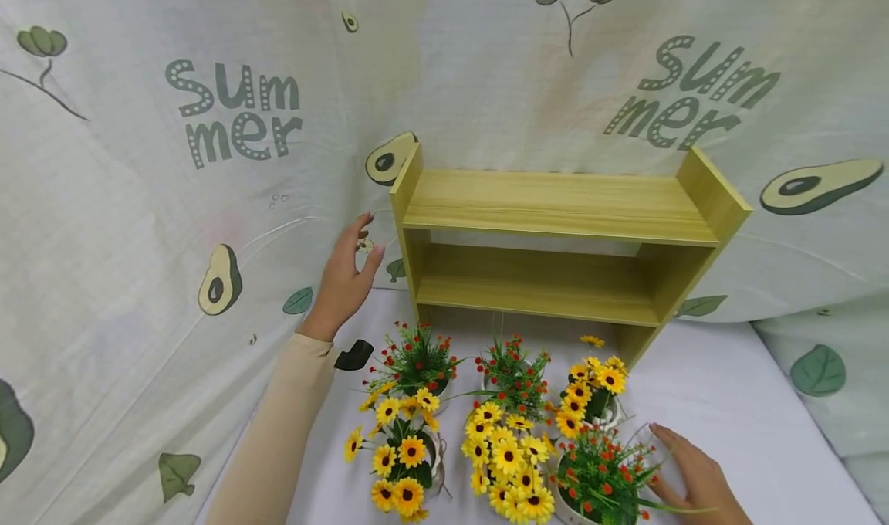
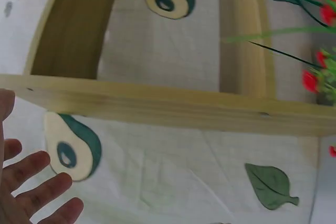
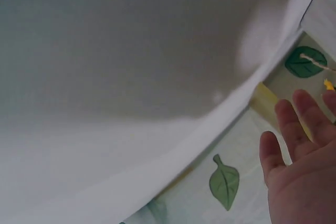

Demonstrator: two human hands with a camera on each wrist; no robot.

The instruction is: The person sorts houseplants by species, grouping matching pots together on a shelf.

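Shelf: a small two-tier wooden shelf [image 1: 556, 239] stands at the back of a white tabletop [image 1: 729, 401], against a hanging cloth [image 1: 139, 239] printed with avocados, leaves and the word "Summer". Both tiers show bare wood.
Left hand: the left hand [image 1: 343, 274] is raised just beside the shelf's left side panel, fingers straight and spread, holding nothing. Whether a fingertip touches the wood cannot be told. A beige sleeve [image 1: 278, 432] covers the forearm.
Left wrist view: the spread fingers [image 2: 37, 192] show at the lower left, apart from the shelf's pale wooden edge [image 2: 173, 108], with the avocado cloth behind.
Right hand: the right hand [image 1: 694, 479] lies low at the front right, fingers extended and relaxed, gripping nothing. It is just beside the pot of green sprigs with red berries [image 1: 597, 479]; contact cannot be told.
Right wrist view: the open palm [image 3: 302, 166] with straight fingers shows over the white tabletop and leaf-print cloth.
Flowers: six small pots stand in two rows in front of the shelf. Back row: red-berry sprigs [image 1: 413, 359], red-berry sprigs [image 1: 514, 374], yellow daisies [image 1: 593, 394]. Front row: yellow daisies [image 1: 399, 455], yellow daisies [image 1: 507, 463], then the red-berry pot by the right hand.
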